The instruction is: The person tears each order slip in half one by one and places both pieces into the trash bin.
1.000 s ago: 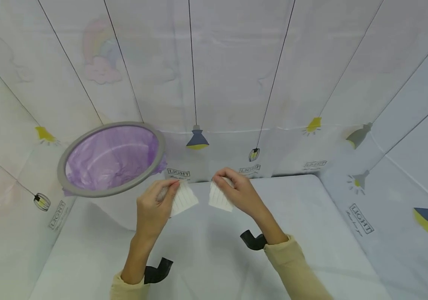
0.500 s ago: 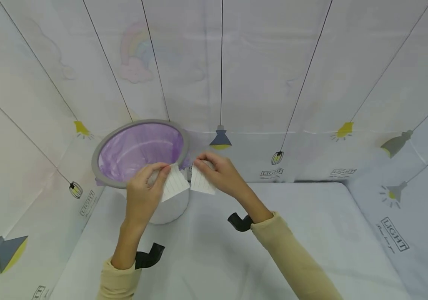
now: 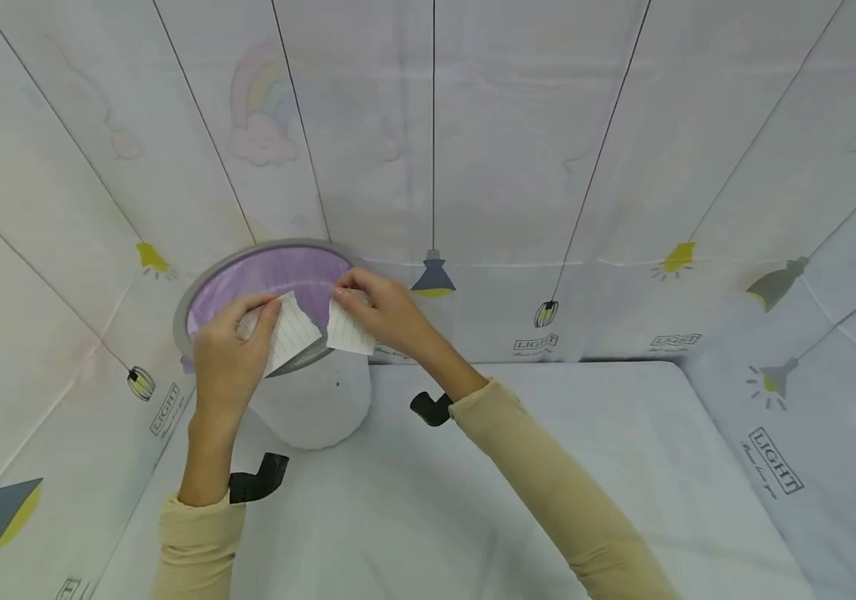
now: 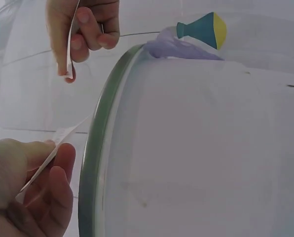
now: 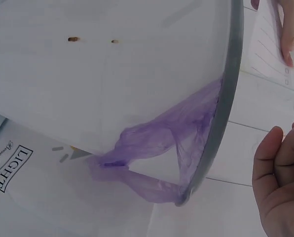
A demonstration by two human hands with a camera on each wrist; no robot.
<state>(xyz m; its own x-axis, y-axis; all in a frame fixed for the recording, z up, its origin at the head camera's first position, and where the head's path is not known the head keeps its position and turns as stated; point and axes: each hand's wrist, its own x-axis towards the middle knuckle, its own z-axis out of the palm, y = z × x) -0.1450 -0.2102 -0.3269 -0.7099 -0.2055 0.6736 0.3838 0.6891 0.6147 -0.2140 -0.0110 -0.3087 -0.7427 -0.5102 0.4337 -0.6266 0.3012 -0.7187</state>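
A white trash bin (image 3: 315, 408) with a grey rim (image 3: 300, 360) and a purple plastic bag (image 3: 277, 271) lining it stands at the back left. Over its front rim, my left hand (image 3: 228, 354) pinches a torn piece of lined paper (image 3: 294, 333) between thumb and fingers. Close beside it, my right hand (image 3: 386, 312) pinches a second torn piece of paper (image 3: 347, 330). A gap separates the two pieces. In the left wrist view both hands are above the rim (image 4: 95, 148), each paper seen nearly edge-on. The bag's bunched end (image 5: 137, 143) hangs outside the bin in the right wrist view.
The bin stands on a white-covered table (image 3: 548, 483) close to the back wall (image 3: 503, 167), which is hung with printed sheeting showing lamps. A side wall (image 3: 855, 350) rises at the right. Black wrist mounts (image 3: 258, 477) stick out from both forearms.
Both hands, each holding its paper piece, have moved left and farther forward, from in front of the table's back edge to over the bin's rim. The head view has turned left.
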